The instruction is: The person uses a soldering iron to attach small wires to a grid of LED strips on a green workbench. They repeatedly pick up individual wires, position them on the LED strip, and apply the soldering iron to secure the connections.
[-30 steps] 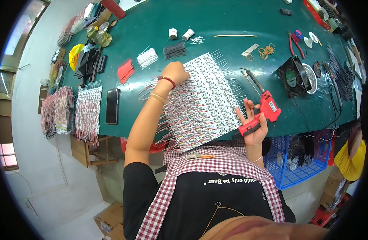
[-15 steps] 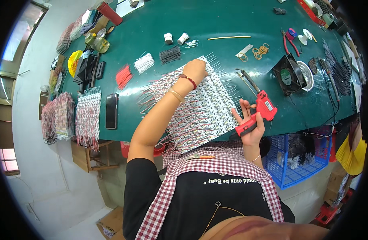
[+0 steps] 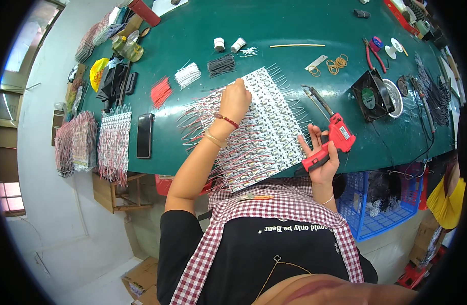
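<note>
Along the near edge of the green surface (image 3: 314,28), and slightly past it at one corner, lay a panel of small white circuit boards (image 3: 269,137), set askew and fringed with thin wires (image 3: 231,160). It looked light and flat, probably stiff across each board, though any joins between the boards (too small to make out) might have let it flex. Its loose wires seemed the fragile part, apt to snag or pull free, so the margin toward the surface's near edge looked a safer hold than either fringed side. Over the panel's upper part, the left hand (image 3: 236,99) had its fingers curled in; whether they pinched a wire or merely pressed down, I could not tell. Just beside the panel's right side, the right hand (image 3: 322,161), palm up, loosely gripped the handle of a red soldering gun (image 3: 341,133), with several fingers spread. That tool looked compact and fairly light, its handle easy to hold, while the slim tip (image 3: 322,101), pointing toward the surface's far edge, could have been hot and was no place to touch. Toward the left edge lay a dark phone (image 3: 145,135), likely smooth and slippery.
</note>
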Tool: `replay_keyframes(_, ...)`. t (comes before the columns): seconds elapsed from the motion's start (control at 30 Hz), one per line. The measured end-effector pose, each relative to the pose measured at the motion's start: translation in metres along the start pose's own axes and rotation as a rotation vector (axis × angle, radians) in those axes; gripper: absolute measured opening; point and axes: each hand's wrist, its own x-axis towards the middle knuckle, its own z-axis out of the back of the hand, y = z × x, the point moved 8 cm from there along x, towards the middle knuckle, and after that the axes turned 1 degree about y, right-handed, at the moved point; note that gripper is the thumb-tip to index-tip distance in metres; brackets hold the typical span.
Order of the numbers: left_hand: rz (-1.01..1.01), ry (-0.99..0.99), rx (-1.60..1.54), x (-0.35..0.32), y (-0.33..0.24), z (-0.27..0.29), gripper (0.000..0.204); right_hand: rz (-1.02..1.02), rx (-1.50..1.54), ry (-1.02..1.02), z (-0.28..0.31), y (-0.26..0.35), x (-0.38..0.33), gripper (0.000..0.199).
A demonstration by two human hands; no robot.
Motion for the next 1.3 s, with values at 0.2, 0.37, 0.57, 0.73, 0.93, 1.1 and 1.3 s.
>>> replay_keyframes(0.2,0.069,0.066,-0.030,-0.008,-0.003,0.007,0.014,0.013,0.006,0.008,0.001,0.001,0.001,0.023)
replay_keyframes(0.37,0.070,0.057,0.028,-0.011,0.003,0.008,0.015,0.025,0.006,-0.004,0.002,0.000,0.000,0.023)
replay_keyframes(0.57,0.025,0.020,0.064,-0.016,0.003,0.005,0.012,0.029,-0.012,-0.008,0.002,0.000,0.000,0.024)
replay_keyframes(0.73,0.131,0.165,0.081,-0.011,0.021,-0.004,0.009,0.034,-0.023,0.005,0.003,0.001,0.001,0.024)
replay_keyframes(0.93,0.111,0.310,0.309,-0.011,0.008,0.022,0.016,0.034,-0.026,0.011,0.002,0.002,0.000,0.025)
replay_keyframes(1.1,-0.279,0.161,0.010,-0.004,-0.047,-0.002,0.015,0.025,-0.016,0.018,0.004,-0.001,0.002,0.025)
replay_keyframes(1.3,-0.192,0.316,0.138,0.008,-0.046,-0.034,0.018,0.021,0.003,0.033,0.003,-0.001,0.001,0.024)
